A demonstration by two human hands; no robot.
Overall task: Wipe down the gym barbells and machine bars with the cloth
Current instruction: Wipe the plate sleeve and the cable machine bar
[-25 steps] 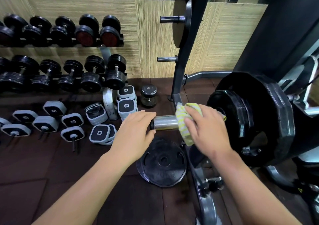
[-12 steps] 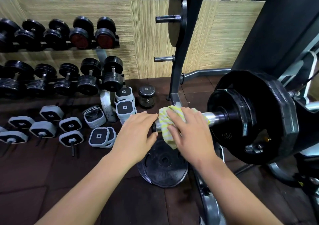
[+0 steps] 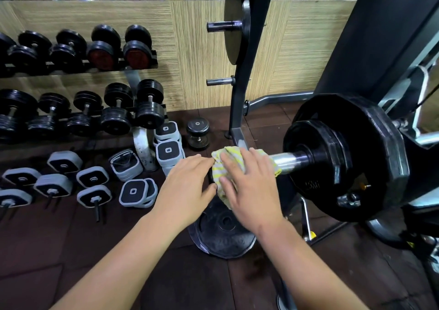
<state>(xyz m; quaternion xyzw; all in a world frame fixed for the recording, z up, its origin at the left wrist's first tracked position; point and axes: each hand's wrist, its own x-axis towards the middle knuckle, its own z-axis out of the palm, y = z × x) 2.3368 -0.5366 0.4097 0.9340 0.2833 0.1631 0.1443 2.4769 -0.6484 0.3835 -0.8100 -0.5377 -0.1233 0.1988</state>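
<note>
A chrome barbell sleeve (image 3: 288, 161) sticks out leftward from two black weight plates (image 3: 344, 155) at the right. A yellow-and-white striped cloth (image 3: 219, 164) is wrapped over the sleeve's free end. My right hand (image 3: 247, 183) presses the cloth around the bar. Just left of it, my left hand (image 3: 187, 186) lies against the sleeve's tip, its thumb touching the cloth. The tip itself is hidden under both hands.
A black plate (image 3: 221, 233) lies flat on the floor under my hands. A plate tree post (image 3: 240, 72) stands behind the bar. Dumbbell racks (image 3: 78, 110) line the wall at left, with grey square dumbbells (image 3: 95, 195) on the dark floor.
My right hand has slid the cloth leftward along the sleeve, from near the plates to the free end. More bare chrome now shows beside the plates. My left hand stayed at the tip.
</note>
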